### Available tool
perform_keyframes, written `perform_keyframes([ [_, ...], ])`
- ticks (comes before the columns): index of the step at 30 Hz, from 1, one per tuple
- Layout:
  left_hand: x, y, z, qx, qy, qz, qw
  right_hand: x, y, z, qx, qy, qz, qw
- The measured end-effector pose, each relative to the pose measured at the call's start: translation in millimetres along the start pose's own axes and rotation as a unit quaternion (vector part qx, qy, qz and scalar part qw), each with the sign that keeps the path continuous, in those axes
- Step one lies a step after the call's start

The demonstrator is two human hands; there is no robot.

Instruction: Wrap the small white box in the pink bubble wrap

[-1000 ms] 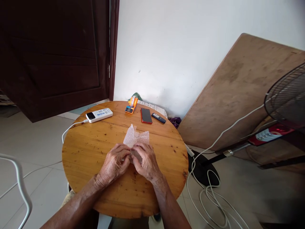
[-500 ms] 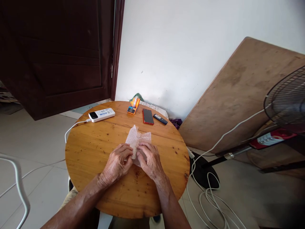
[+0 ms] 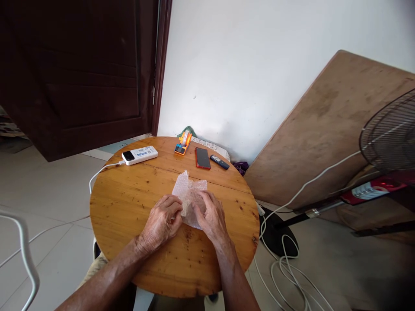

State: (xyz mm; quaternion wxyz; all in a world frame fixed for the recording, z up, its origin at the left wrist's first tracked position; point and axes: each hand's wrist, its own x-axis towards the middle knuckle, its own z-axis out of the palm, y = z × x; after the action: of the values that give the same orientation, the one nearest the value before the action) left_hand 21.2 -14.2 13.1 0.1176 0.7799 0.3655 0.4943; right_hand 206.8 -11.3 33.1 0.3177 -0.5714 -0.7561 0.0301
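**Both hands on the bubble wrap, mid-table**

Left hand (image 3: 161,222) and right hand (image 3: 210,216), seen from my head camera, meet over a small piece of bubble wrap (image 3: 189,196) near the middle of the round wooden table (image 3: 129,207). My left fingers are curled and pinch the wrap's left edge. My right hand lies over its right side with the fingers bent down onto it, pressing it against the wood. Whether anything is inside the wrap I cannot tell; the plastic is cloudy and my hands cover its near half.

As far as I can judge, the work is partway: the near part of the sheet is gathered under my fingers, while the far part sticks up loose and crumpled beyond my knuckles. No tape is on it that I can see.

Along the far edge of the table lie a white power bank (image 3: 139,155) on the left with its cable (image 3: 97,175) trailing off the rim, an orange tape dispenser (image 3: 182,144), a red-edged phone (image 3: 202,157) and a small dark handset (image 3: 219,162). All of these sit well apart from my hands, so nothing crowds the wrap. To the right, off the table, a wooden board (image 3: 324,129) leans on the wall, a fan (image 3: 389,134) stands at the frame edge, and white cords (image 3: 285,263) loop on the floor.
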Motion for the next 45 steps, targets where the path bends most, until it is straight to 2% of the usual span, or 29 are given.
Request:
perform_keyframes([
  [7, -1.1, 0.2, -0.3, 0.005, -0.016, -0.008, 1.000, -4.1, 3.2, 2.3, -0.042, -0.053, 0.051, 0.996],
  [18, -0.2, 2.9, -1.3, 0.022, -0.015, -0.014, 1.000, -1.8, 7.3, 0.2, -0.056, 0.001, 0.078, 0.995],
  [25, 0.3, 3.9, -2.7, 0.017, -0.016, -0.006, 1.000, -1.1, 3.4, -4.7, -0.073, -0.045, 0.110, 0.990],
  [33, -1.8, 1.7, -1.0, 0.017, -0.022, -0.016, 0.999, -1.6, 5.1, -5.6, -0.012, -0.036, 0.140, 0.989],
  [39, -2.3, 1.0, -0.8, 0.015, -0.023, -0.019, 0.999, -0.7, 4.5, -7.4, 0.033, -0.053, 0.155, 0.986],
  [45, -2.1, 1.6, -0.8, 0.016, -0.024, -0.022, 0.999, -3.5, 10.3, 2.1, 0.091, -0.012, 0.133, 0.987],
])
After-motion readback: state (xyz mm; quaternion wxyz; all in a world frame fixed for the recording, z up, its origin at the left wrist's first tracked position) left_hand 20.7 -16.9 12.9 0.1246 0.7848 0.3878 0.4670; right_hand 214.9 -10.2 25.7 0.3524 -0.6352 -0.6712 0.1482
